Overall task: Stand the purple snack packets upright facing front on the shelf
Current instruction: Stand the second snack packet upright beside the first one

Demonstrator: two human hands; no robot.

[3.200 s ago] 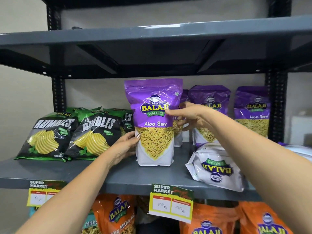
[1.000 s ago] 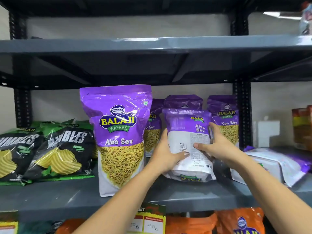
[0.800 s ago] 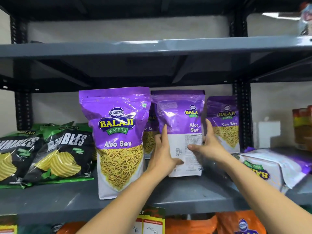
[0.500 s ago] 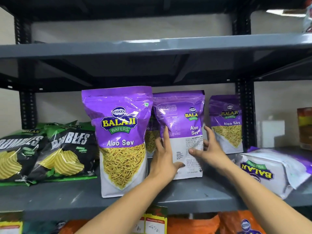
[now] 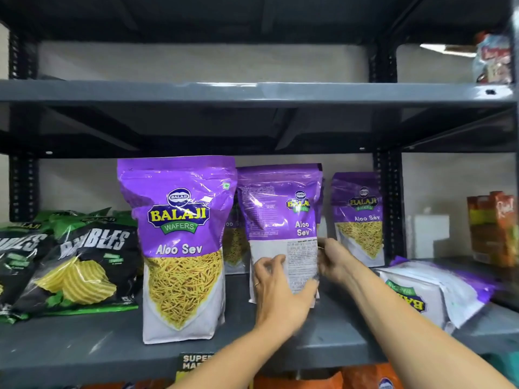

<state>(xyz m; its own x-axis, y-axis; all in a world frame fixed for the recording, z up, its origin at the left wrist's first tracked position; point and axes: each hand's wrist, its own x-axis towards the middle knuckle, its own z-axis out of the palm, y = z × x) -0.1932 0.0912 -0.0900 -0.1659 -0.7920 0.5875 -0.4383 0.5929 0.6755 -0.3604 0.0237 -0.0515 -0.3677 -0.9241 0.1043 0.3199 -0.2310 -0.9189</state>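
A large purple Aloo Sev packet (image 5: 179, 242) stands upright at the shelf front, label outward. Right of it a second purple packet (image 5: 280, 214) stands upright with its printed back panel toward me. My left hand (image 5: 278, 293) grips its lower front and my right hand (image 5: 334, 262) holds its right edge. Another upright purple packet (image 5: 358, 217) stands at the back right, and one more shows partly between the first two. A further purple packet (image 5: 429, 290) lies flat on the shelf at the right.
Green and black Rumbles chip bags (image 5: 75, 262) lean at the left. The grey metal shelf (image 5: 84, 349) carries a price tag (image 5: 193, 363) on its front edge. Orange packets (image 5: 365, 379) sit on the level below. Orange cartons (image 5: 494, 228) stand far right, beyond the black upright (image 5: 389, 206).
I lifted the flat packet from the shelf and stood it upright beside the front packet. Both hands stay on it, the left sliding lower, the right shifting to its right edge.
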